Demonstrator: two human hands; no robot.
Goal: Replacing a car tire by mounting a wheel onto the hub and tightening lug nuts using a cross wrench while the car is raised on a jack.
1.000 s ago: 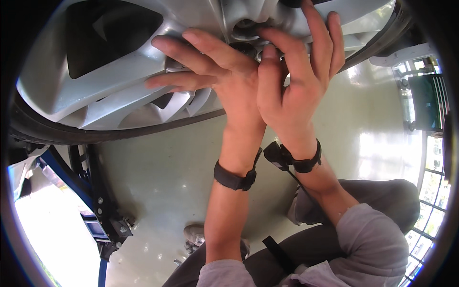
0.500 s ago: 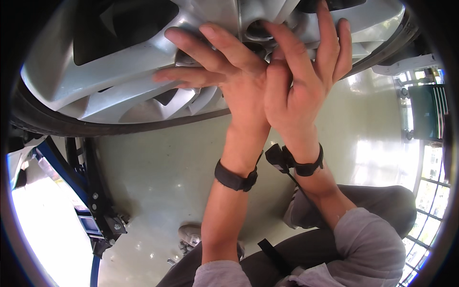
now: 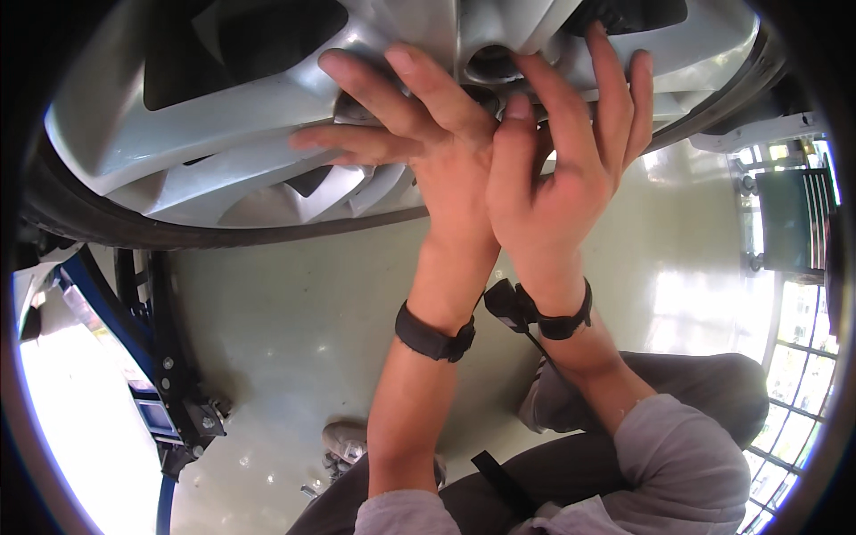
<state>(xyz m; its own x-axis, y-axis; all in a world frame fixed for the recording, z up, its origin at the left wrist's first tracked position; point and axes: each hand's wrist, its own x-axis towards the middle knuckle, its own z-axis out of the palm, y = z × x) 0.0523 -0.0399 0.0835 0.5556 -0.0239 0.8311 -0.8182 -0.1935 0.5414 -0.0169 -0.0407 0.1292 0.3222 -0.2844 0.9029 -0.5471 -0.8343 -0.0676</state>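
A silver alloy wheel [image 3: 111,147] with wide spokes and a dark tyre [image 3: 134,230] fills the top of the view. My left hand [image 3: 450,147] has its fingers spread in front of the wheel's centre; its thumb is out of sight. Crossing close beside it, my right hand [image 3: 566,178] reaches up with fingers stretched and apart, its fingertips near a round dark recess [image 3: 492,62] and a spoke gap. The hands meet at the heels. No held object shows in either, though the space behind the fingers is partly hidden. Each wrist wears a black strap.
Dark metal stand parts with a blue post [image 3: 147,374] rise at the left. A green panel [image 3: 789,218] stands at the far right, above a barred window or fence [image 3: 798,374]. My bent legs [image 3: 571,464] and a shoe [image 3: 346,439] are below, on a pale glossy floor [image 3: 294,321].
My right hand has shifted slightly down, its thumb now straighter and more visible. The left hand keeps nearly the same pose, while the whole view has moved a little.
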